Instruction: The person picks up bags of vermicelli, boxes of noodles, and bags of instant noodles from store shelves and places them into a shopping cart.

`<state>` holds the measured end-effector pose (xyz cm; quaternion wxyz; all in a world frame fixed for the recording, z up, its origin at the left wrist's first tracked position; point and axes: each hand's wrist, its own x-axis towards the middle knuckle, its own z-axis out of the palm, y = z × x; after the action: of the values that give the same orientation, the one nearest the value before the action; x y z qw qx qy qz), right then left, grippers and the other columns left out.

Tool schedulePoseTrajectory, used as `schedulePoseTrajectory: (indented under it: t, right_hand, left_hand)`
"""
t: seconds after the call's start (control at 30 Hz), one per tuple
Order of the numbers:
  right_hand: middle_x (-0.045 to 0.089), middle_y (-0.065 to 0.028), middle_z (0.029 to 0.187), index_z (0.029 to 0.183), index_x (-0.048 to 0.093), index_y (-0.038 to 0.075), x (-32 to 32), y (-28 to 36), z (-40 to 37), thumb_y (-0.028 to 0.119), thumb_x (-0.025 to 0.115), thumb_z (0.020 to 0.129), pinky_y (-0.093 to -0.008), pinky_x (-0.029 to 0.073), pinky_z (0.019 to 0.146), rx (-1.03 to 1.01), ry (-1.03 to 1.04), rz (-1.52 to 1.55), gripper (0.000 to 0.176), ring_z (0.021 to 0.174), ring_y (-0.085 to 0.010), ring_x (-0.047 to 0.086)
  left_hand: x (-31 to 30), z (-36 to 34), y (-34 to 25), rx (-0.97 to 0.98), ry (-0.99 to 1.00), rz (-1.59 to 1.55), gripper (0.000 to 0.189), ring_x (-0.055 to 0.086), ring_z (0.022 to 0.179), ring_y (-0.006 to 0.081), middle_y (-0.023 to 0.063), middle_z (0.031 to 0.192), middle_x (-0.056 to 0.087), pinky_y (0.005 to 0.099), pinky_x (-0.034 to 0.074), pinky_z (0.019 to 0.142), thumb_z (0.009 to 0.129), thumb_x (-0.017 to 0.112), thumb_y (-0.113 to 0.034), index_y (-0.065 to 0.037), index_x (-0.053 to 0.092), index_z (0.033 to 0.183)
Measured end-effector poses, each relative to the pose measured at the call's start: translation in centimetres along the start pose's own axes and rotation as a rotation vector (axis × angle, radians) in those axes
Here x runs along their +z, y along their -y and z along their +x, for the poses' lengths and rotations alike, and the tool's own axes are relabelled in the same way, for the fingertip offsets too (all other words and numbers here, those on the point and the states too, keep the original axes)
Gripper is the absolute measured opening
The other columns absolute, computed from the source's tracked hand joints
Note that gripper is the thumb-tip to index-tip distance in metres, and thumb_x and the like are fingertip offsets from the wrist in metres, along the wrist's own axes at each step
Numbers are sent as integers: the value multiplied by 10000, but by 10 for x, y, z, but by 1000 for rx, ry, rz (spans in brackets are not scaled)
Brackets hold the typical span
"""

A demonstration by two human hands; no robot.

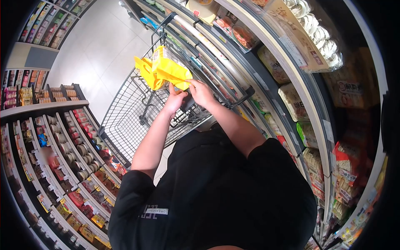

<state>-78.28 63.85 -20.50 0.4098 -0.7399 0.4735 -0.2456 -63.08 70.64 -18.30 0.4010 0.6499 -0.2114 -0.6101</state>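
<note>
Over the shopping cart (107,134) I hold a bright yellow plastic bag (173,71) in both hands. Its lower edge is pinched between the fingers of my left hand (175,102), thumb upward. My right hand (201,94) grips the lower right corner, fingers closed on the yellow plastic. A paler, see-through part shows at the bag's upper side, while a loose yellow flap spreads to the left. Below the hands is the cart's wire basket, partly covered by my forearms and the bag.
Shelves of packaged noodles (346,171) and other food curve close along my right side. To the left stands a low tiered shelf (62,166) with cups and packets. Pale floor tiles (98,50) stretch ahead, beyond the cart. More stocked shelves (50,25) rise at the far left.
</note>
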Motion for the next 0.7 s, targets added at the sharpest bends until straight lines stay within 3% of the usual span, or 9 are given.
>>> schedulePoseTrajectory:
  t: [0.27, 0.53, 0.63, 0.7]
  right_hand:
    - [728, -168, 1103, 1236, 704, 184, -3, -3, -7, 212, 554, 996, -497, 556, 870, 9, 23, 5, 285, 1007, -394, 691]
    - [742, -186, 977, 1242, 693, 178, -12, 10, -7, 266, 546, 997, -545, 563, 806, 107, 75, -170, 298, 903, -430, 704]
    - [735, -208, 937, 1263, 683, 128, -18, 17, -9, 251, 615, 973, -501, 574, 778, 124, 123, -91, 323, 888, -410, 712]
    - [758, -168, 965, 1315, 630, 109, -24, 19, -19, 244, 648, 955, -459, 589, 781, 101, 164, 44, 384, 883, -373, 738]
  left_hand:
    - [-8, 0, 2, -1, -22, -128, 908, 640, 1070, 197, 61, 1176, 619, 406, 537, 887, 938, 649, -130, -184, 77, 1641]
    - [2, 7, -1, -40, -36, -74, 889, 624, 1158, 260, 120, 1357, 580, 442, 534, 923, 944, 701, -176, -142, 121, 1618]
    - [1, 3, 1, -40, -54, -72, 868, 639, 1131, 250, 117, 1332, 611, 438, 530, 932, 952, 689, -179, -111, 130, 1613]
    - [1, -9, -1, -48, -22, -69, 848, 655, 1097, 237, 111, 1303, 639, 430, 529, 931, 959, 677, -185, -90, 141, 1609]
